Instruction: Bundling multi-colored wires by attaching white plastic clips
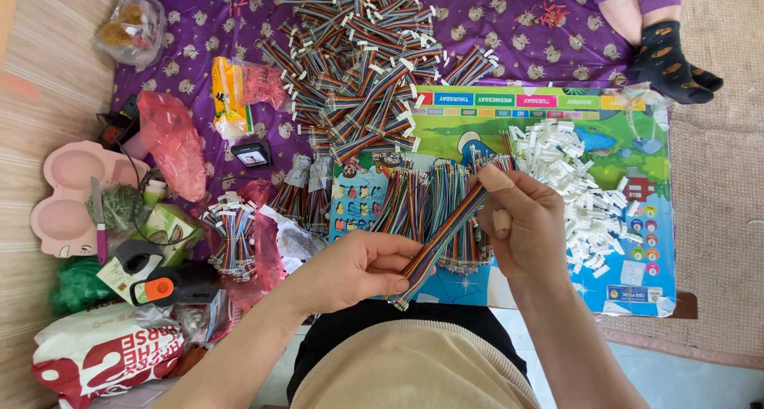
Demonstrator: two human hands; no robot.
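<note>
Head view: left hand (362, 270) and right hand (521, 222) both clamped, fingers closed, on one rainbow ribbon cable (440, 238) held slantwise above the colourful board's (629, 118) near edge, white connectors (585, 190) heaped beside.

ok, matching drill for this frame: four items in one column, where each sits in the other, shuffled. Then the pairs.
Items:
1. white connector housings
2. pink tray
3. rainbow ribbon cable
4. sock-clad foot

Places:
A. held between the left hand and right hand
B. top right corner
C. far left, on the woven mat
D. piled on the colourful board, right of the hands

Pairs: 1-D, 2-C, 3-A, 4-B
</note>
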